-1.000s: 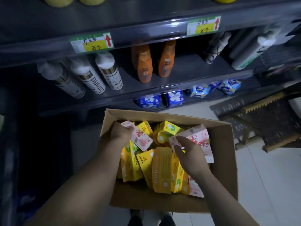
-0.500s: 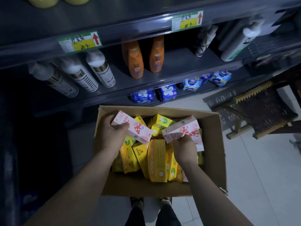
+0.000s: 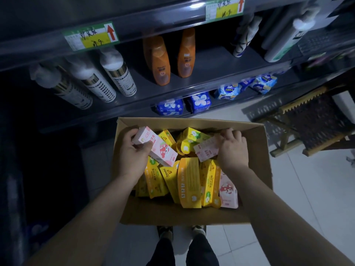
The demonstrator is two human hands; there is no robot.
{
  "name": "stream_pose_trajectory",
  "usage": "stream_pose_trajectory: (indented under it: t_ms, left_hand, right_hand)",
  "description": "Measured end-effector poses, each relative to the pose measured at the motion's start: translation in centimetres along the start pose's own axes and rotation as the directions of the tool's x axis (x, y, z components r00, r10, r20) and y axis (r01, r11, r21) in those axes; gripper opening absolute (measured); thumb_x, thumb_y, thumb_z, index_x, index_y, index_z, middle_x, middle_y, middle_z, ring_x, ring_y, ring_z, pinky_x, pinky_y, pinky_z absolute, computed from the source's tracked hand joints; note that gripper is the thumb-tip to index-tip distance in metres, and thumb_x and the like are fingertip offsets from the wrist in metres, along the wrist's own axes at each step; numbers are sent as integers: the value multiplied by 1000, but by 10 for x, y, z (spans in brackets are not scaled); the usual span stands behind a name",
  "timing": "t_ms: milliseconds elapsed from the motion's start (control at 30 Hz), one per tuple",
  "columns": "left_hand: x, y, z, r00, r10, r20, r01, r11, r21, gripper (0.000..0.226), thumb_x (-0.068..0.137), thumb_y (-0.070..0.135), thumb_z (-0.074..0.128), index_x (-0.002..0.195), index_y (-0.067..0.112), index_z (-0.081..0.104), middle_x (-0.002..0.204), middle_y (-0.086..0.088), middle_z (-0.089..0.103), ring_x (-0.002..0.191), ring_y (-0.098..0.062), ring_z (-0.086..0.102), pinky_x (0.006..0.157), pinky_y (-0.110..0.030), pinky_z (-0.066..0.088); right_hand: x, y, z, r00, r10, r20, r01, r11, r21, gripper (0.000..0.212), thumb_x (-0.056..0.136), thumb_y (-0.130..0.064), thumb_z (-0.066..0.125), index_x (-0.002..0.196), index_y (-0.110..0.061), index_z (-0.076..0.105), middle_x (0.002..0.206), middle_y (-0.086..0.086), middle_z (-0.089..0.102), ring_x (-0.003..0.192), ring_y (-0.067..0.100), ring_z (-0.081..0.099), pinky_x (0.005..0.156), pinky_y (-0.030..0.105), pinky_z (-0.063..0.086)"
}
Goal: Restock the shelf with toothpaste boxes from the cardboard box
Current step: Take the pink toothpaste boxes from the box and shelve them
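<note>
The left hand (image 3: 132, 153), centre-left of the frame, curls thumb and fingers round a pink box (image 3: 159, 150), pale with a red strawberry figure, its long axis slanting from upper left to lower right. The right hand (image 3: 233, 149), centre-right, bends its fingers over the right end of a second pink box (image 3: 206, 151), which lies nearly level and rises slightly rightward. Both are over jumbled yellow boxes (image 3: 189, 181) inside the carton (image 3: 258, 164), below the shelf (image 3: 211, 61).

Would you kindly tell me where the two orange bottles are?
Head view, upper centre: the orange bottles stand on the shelf between the white cans and white bottles, above the blue packs.
</note>
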State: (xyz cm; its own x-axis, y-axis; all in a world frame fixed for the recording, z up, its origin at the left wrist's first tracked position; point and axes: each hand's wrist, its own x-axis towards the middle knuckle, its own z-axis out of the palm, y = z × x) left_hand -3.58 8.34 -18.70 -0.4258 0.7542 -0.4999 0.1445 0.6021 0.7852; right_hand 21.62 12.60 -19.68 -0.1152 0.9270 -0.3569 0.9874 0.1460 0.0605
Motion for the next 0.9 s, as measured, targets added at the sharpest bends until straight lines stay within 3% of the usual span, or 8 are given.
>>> stream_pose_trajectory:
  t_ms: [133, 300, 400, 467, 567, 667, 833, 900]
  left_hand:
    - [-2, -3, -3, 1000, -16, -11, 15, 1000, -19, 39, 88, 18, 66, 119, 34, 50, 113, 7, 63, 103, -10, 62, 75, -30, 54]
    - [-11, 9, -11, 1000, 5, -19, -6, 995, -95, 37, 90, 10, 64, 115, 30, 47, 109, 6, 60, 96, -5, 59, 68, -18, 47]
    - [-20, 19, -22, 998, 4, -56, -12, 989, -151, 40, 90, 7, 62, 123, 24, 48, 107, 5, 60, 97, -7, 60, 73, -22, 49]
    - [-28, 29, -31, 997, 2, -73, -16, 981, -191, 48, 90, 5, 61, 132, 24, 46, 111, 4, 59, 98, -10, 59, 80, -30, 51]
    - [-45, 51, -49, 995, 16, -94, -39, 968, -247, 53, 91, 2, 58, 137, 25, 45, 115, 2, 59, 98, -9, 59, 85, -33, 50]
    - [-64, 72, -71, 992, 39, -122, -71, 960, -272, 50, 91, 0, 58, 134, 23, 47, 120, -3, 59, 107, -17, 58, 93, -43, 51]
    - [-103, 103, -112, 974, 86, -210, -146, 945, -292, 55, 91, 2, 56, 138, 27, 43, 126, -1, 55, 116, -22, 56, 101, -49, 46]
    - [-123, 110, -129, 964, 101, -247, -172, 943, -285, 56, 91, 6, 56, 136, 36, 43, 123, 4, 55, 116, -21, 56, 102, -50, 45]
  right_hand:
    - [4, -2, -2, 996, -79, 45, 84, 987, -133, 54, 85, -32, 63, 136, -24, 45, 137, 0, 45, 122, 28, 37, 102, 37, 33]
    - [5, -3, -20, 995, -73, 65, 87, 966, -244, 38, 88, -28, 57, 125, -21, 53, 124, 4, 47, 113, 27, 39, 95, 35, 34]
    - [-4, -1, -34, 998, -6, 62, 16, 988, -153, 37, 88, -31, 58, 123, -22, 57, 123, 4, 51, 115, 28, 39, 97, 37, 33]
    - [-14, -2, -45, 993, 71, 93, -76, 995, 57, 43, 88, -42, 60, 125, -21, 58, 125, 6, 51, 114, 28, 43, 98, 38, 37]
    - [-35, -6, -69, 970, 135, 201, -225, 812, 538, 50, 82, -51, 66, 117, -16, 60, 124, 6, 52, 92, 20, 57, 76, 35, 51]
    - [-57, -13, -99, 968, 86, 237, -244, 563, 790, 35, 78, -35, 77, 102, -12, 66, 103, 10, 64, 76, 19, 66, 53, 26, 53]
    - [-91, -29, -153, 961, -60, 269, -228, 375, 898, 45, 67, -51, 78, 98, -21, 67, 95, 5, 72, 83, 22, 71, 77, 43, 59]
    - [-103, -36, -175, 955, -135, 266, -226, 255, 940, 33, 79, -34, 76, 105, -17, 65, 100, 8, 71, 81, 22, 72, 72, 39, 59]
